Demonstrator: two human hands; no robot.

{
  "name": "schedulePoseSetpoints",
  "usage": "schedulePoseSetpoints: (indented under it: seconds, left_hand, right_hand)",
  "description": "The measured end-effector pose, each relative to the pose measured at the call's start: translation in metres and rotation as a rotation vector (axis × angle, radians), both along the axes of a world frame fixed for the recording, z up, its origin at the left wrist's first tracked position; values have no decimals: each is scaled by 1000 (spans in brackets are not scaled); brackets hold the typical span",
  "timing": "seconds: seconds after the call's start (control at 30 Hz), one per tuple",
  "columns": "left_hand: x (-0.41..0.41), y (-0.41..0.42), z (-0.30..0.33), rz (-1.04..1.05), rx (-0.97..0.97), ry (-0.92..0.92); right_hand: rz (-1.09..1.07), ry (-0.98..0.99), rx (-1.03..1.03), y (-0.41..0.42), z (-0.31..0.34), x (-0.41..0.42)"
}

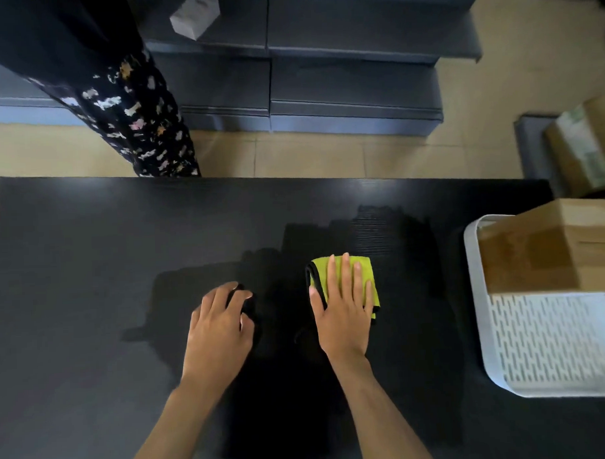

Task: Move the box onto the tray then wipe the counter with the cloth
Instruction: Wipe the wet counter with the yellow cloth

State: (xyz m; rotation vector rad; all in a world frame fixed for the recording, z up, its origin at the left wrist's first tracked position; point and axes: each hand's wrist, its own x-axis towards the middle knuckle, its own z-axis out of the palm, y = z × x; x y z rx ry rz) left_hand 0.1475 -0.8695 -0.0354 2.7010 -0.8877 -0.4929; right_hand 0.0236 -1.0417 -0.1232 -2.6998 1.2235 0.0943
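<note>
Left hand (219, 321), right hand (343, 312): bare, no gloves, rings; forearms bare, sleeveless in view.

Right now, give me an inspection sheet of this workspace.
Surface: black counter; a darker patch around the hands looks like a wiped, damp area.
Job's things: cardboard box sits on the white slotted tray at the right edge; green cloth lies flat on the counter.
Clutter: nothing seen on the counter.
Hands: right hand pressed flat on the cloth, fingers spread; left hand rests on the counter, fingers curled, holding nothing.
Cables: nothing seen.
Surroundings: another person's patterned sleeve beyond the far edge; dark stacked drawers; more cardboard boxes on the tiled floor.
</note>
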Motion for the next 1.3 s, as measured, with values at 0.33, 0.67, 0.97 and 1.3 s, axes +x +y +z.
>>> schedulePoseSetpoints:
  seconds: [0.33,0.67,0.97,1.3]
  left_hand:
    - [-45,-101,-8,-111,3,22]
    - [-46,-133,-12,-109,29,2]
    - [-22,-106,-13,-52,42,-8]
    - [27,-25,-7,34,47,-14]
  right_hand:
    - [-23,29,-13,-124,-1,-98]
    - [0,-5,-47,-180,-5,-72]
    - [-41,-48,-9,-193,-8,-8]
    - [46,-56,7,-98,-8,79]
